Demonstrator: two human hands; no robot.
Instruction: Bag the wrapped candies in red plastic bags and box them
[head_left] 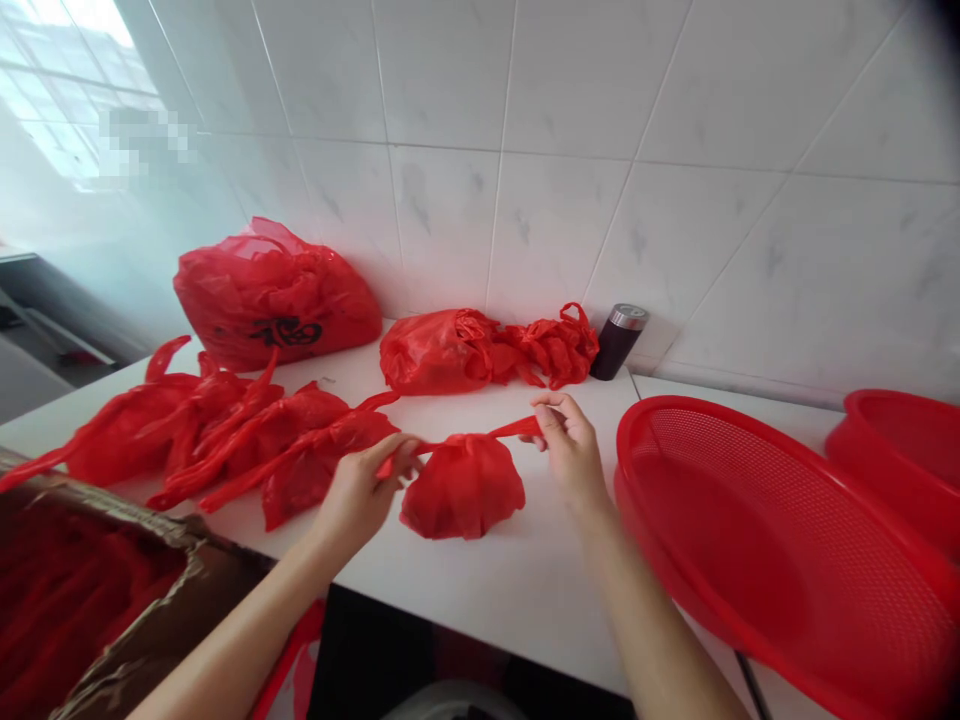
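Red bag (463, 492) drawn out by its two ends between both hands

In the head view, the bag sits on the white counter (517, 575), squat and rounded, its thin plastic gathered into soft pleats towards the top. From there two narrow, twisted ends run outward. The left hand (373, 485) grips one with its fingers curled in; the right hand (568, 435) pinches the other between thumb and fingers, pulled fairly straight.

To the left lies a row of knotted red bags (225, 430), glossy and wrinkled with pointed tails, beside a cardboard box (225, 592) with a ragged edge. Behind stands a bulging, semi-sheer bag (281, 295) bearing a black character, near a dark cylindrical tumbler (616, 345) with a silvery top. At right, a smooth plastic basket (742, 560) has a solid base and finely perforated sides. Grey-veined tiles (450, 80) cover the wall.
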